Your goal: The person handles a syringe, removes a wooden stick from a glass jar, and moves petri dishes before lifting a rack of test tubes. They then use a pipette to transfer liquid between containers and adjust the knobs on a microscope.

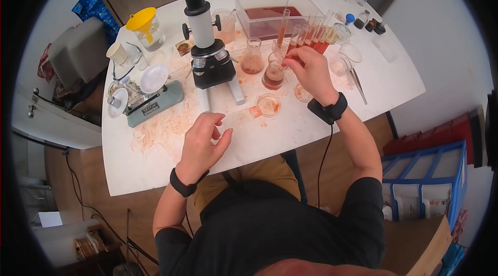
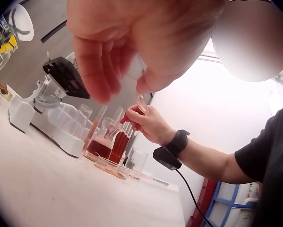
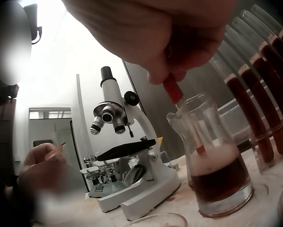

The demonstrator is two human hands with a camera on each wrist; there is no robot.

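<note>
Pinched in the fingers of my right hand (image 1: 310, 71) is a thin dropper-like stem with a red end (image 3: 172, 90); the curled fingers hide its upper part. It points down into the mouth of a spouted conical beaker (image 3: 212, 161), which holds dark red liquid under a pale foamy layer. Just beyond that hand, test tubes (image 3: 255, 104) of red liquid lean in a row. My left hand (image 1: 201, 141) hovers over the front of the table, fingers loosely bent, with nothing in them. To its upper right lie a petri dish (image 1: 268, 105) and a small red-stained square (image 1: 254, 112).
A microscope (image 1: 210, 63) stands mid-table, between a balance (image 1: 155, 104) and a conical flask (image 1: 252, 60). Behind are a plastic tub (image 1: 277, 0) of red liquid and a yellow funnel (image 1: 142, 18). Tweezers (image 1: 359, 86) lie at the right. Reddish stains mark the white table (image 1: 140, 172).
</note>
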